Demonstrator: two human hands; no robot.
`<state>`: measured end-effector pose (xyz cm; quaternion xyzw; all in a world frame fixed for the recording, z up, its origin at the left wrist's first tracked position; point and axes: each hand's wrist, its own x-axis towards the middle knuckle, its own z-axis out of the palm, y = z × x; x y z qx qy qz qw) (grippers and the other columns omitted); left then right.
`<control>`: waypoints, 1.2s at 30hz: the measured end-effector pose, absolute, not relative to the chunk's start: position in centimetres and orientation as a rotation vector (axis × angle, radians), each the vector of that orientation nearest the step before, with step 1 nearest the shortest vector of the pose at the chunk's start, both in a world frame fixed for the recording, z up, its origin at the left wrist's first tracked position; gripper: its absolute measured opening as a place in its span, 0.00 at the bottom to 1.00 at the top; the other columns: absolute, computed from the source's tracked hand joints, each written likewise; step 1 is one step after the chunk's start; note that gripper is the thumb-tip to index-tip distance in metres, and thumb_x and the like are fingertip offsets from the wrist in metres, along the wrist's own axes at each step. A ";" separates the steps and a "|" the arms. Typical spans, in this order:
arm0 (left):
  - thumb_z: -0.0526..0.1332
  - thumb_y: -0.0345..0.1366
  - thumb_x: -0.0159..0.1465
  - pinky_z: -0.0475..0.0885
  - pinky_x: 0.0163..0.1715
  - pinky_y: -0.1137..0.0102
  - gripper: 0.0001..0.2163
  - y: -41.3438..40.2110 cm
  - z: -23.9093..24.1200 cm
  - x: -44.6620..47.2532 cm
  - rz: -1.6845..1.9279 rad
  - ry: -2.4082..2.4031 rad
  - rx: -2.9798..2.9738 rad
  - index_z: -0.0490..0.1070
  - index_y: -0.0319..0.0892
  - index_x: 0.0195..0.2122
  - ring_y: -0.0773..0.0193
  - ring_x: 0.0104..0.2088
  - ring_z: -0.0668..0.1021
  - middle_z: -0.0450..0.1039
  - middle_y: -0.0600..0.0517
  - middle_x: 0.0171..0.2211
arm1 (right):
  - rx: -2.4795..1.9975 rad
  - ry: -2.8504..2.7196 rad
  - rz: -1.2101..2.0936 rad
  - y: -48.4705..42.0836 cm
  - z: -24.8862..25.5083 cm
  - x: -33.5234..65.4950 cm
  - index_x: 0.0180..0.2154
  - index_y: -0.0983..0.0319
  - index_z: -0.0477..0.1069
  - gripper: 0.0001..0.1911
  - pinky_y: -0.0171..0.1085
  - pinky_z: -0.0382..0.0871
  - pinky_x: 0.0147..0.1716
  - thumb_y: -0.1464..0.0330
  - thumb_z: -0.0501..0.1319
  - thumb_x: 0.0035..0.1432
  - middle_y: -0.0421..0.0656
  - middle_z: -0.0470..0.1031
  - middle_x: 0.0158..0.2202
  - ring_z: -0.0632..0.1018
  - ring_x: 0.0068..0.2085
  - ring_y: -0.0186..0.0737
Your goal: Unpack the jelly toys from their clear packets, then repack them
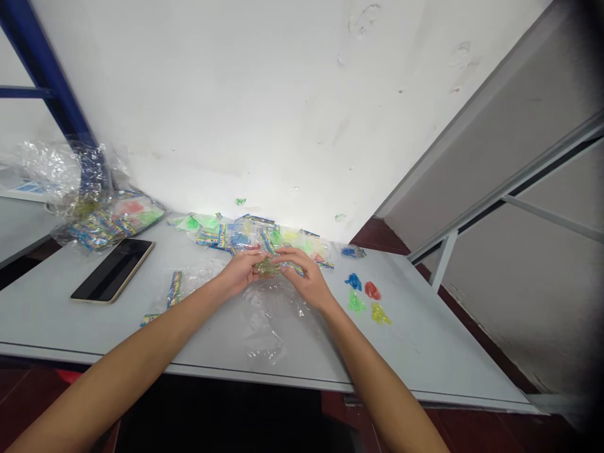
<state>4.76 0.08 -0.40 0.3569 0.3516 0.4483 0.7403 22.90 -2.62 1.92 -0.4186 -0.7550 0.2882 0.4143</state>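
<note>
Small translucent yellow-green jelly toy [267, 268]: soft, light, slippery, best pinched at its middle. Located just in front of the heap of toy packets [250, 236]. Left hand [240, 274] and right hand [302, 278]: fingers closed on it from either side.

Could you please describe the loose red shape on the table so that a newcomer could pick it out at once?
On the white table, right of the person's right hand, four loose translucent shapes lie grouped. The red shape is upper right, beside the blue one and above the yellow one.
</note>
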 end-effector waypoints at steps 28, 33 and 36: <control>0.72 0.43 0.53 0.75 0.35 0.65 0.15 -0.3 -0.2 4.9 0.960 0.831 0.950 0.74 0.37 0.32 0.58 0.32 0.82 0.74 0.49 0.31 | -1.267 -1.461 1.054 -1.1 1.1 23.1 0.31 0.62 0.77 0.17 0.39 0.64 0.37 0.53 0.68 0.48 0.42 0.76 0.30 0.72 0.33 0.38; 0.71 0.48 0.51 0.76 0.32 0.66 0.18 -0.4 -0.3 5.0 0.967 0.860 1.036 0.76 0.38 0.34 0.65 0.29 0.77 0.73 0.50 0.30 | -1.279 -1.558 1.042 -1.3 1.1 23.1 0.31 0.61 0.77 0.18 0.38 0.63 0.36 0.53 0.67 0.50 0.41 0.75 0.29 0.70 0.33 0.38; 0.71 0.48 0.51 0.75 0.29 0.68 0.17 -0.2 -0.6 5.1 1.007 0.874 1.085 0.78 0.38 0.32 0.68 0.28 0.73 0.71 0.51 0.29 | -1.316 -1.617 1.028 -1.4 1.4 22.9 0.30 0.61 0.77 0.18 0.37 0.62 0.34 0.52 0.66 0.50 0.41 0.74 0.29 0.69 0.32 0.38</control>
